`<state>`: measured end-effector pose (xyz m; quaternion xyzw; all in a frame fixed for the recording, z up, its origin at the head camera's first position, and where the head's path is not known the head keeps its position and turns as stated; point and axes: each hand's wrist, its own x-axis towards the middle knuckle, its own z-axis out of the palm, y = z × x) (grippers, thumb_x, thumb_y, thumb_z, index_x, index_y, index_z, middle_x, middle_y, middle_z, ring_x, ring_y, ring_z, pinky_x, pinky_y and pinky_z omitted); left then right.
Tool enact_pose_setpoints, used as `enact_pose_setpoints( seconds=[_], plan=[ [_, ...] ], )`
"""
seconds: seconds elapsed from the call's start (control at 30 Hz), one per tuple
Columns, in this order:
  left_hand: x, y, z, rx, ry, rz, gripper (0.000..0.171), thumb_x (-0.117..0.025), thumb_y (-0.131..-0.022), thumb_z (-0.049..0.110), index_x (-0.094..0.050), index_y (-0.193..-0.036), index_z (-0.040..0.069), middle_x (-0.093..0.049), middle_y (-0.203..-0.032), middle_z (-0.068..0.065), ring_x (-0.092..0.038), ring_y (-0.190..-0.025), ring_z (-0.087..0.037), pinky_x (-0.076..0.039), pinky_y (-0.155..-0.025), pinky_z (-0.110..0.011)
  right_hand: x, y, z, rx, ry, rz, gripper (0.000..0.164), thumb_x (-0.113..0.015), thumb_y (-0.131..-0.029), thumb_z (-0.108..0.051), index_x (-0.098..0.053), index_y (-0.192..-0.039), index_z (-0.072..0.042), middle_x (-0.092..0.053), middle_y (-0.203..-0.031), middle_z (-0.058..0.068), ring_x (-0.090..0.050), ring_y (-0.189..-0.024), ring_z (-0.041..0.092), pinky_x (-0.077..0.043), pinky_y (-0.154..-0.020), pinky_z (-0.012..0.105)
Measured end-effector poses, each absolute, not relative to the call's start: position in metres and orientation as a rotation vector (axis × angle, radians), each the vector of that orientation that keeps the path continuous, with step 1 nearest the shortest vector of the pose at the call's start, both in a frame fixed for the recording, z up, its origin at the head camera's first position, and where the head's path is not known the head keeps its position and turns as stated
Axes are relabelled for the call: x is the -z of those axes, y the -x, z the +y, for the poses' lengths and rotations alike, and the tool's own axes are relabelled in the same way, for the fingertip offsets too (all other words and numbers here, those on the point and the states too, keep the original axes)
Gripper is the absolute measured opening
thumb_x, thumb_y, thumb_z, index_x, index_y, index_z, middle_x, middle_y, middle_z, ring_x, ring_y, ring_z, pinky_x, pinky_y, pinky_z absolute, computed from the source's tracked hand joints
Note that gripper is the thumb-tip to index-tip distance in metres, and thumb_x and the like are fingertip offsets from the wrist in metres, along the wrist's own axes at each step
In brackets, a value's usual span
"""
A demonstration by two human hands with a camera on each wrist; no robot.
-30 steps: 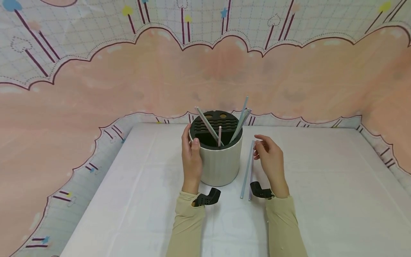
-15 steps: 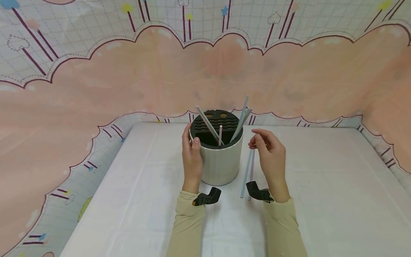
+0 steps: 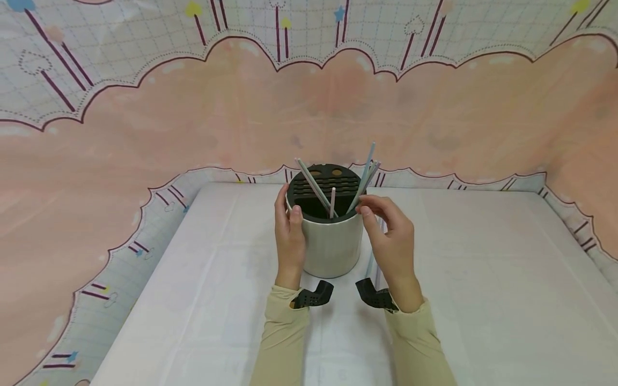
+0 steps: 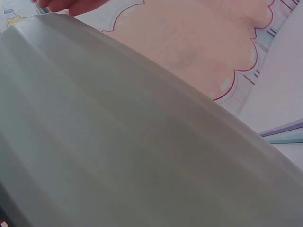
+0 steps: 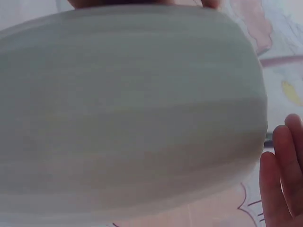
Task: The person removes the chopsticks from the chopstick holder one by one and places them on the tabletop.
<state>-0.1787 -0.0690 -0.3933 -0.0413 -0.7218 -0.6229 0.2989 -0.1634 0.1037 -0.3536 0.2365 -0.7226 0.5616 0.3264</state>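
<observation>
A ribbed off-white pen holder (image 3: 330, 249) with a black slotted top (image 3: 323, 187) stands upright on the table. My left hand (image 3: 290, 236) grips its left side, thumb at the front near the rim. Several slim pastel sticks (image 3: 314, 185) lean out of the front opening, with a short pink stick (image 3: 332, 201) among them. At the right rim are the bent fingers of my right hand (image 3: 392, 244); its fingers (image 5: 272, 177) show beside the rim in the right wrist view. A light blue stick (image 4: 286, 137) and a lilac stick (image 4: 284, 127) lie on the table, partly hidden in the head view.
A white cloth (image 3: 222, 300) covers the table. Behind and beside it hangs a patterned backdrop (image 3: 270, 118). Black wrist cameras (image 3: 315, 295) sit on both wrists, close to each other in front of the holder.
My right hand has moved left from beside the loose sticks to the holder's right rim, rising on the way. My left hand and the holder stay in place.
</observation>
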Motion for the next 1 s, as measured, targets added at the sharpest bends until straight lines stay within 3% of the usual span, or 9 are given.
enact_pose_setpoints(
  seconds=[0.27,0.5,0.73,0.83,1.0],
  plan=[
    [0.394,0.183,-0.068,1.663,0.143,-1.891,0.058,-0.034,-0.09,0.05,-0.027,-0.14,0.021,-0.029,-0.142,0.007,-0.028,-0.128,-0.013,-0.029,-0.099,-0.045,0.354,0.164,0.093,-1.273,-0.754,-1.95,0.027,-0.058,-0.085,-0.013,-0.06,-0.112,-0.011,-0.064,-0.097,-0.003,-0.056,-0.095,0.011,-0.043,-0.085,0.029],
    [0.387,0.183,-0.065,1.696,0.164,-1.861,0.05,-0.036,-0.092,0.027,-0.026,-0.14,0.015,-0.028,-0.143,-0.003,-0.032,-0.126,-0.016,-0.031,-0.098,-0.043,0.356,0.169,0.085,-1.058,-0.872,-2.025,0.033,-0.058,-0.086,-0.023,-0.059,-0.115,-0.008,-0.063,-0.104,0.001,-0.054,-0.101,0.017,-0.034,-0.095,0.035],
    [0.392,0.183,-0.064,1.66,0.166,-1.86,0.054,-0.035,-0.091,0.043,-0.027,-0.139,0.02,-0.027,-0.143,-0.001,-0.026,-0.129,-0.017,-0.03,-0.098,-0.045,0.356,0.166,0.08,-0.951,-0.855,-2.116,0.03,-0.054,-0.088,-0.022,-0.059,-0.113,-0.006,-0.061,-0.109,0.003,-0.052,-0.106,0.018,-0.024,-0.102,0.037],
    [0.393,0.183,-0.064,1.654,0.167,-1.855,0.054,-0.036,-0.091,0.043,-0.027,-0.139,0.02,-0.026,-0.144,-0.001,-0.02,-0.131,-0.018,-0.027,-0.1,-0.046,0.357,0.166,0.078,-0.936,-0.835,-2.119,0.026,-0.053,-0.089,-0.021,-0.061,-0.108,-0.006,-0.061,-0.107,0.003,-0.051,-0.106,0.02,-0.022,-0.103,0.038],
    [0.396,0.182,-0.063,1.636,0.163,-1.851,0.056,-0.035,-0.09,0.05,-0.028,-0.139,0.024,-0.026,-0.143,0.004,-0.019,-0.131,-0.016,-0.027,-0.1,-0.046,0.358,0.163,0.077,-1.078,-0.782,-2.058,0.018,-0.055,-0.088,-0.012,-0.061,-0.103,-0.004,-0.063,-0.098,0.004,-0.054,-0.1,0.021,-0.024,-0.103,0.037]
  ],
)
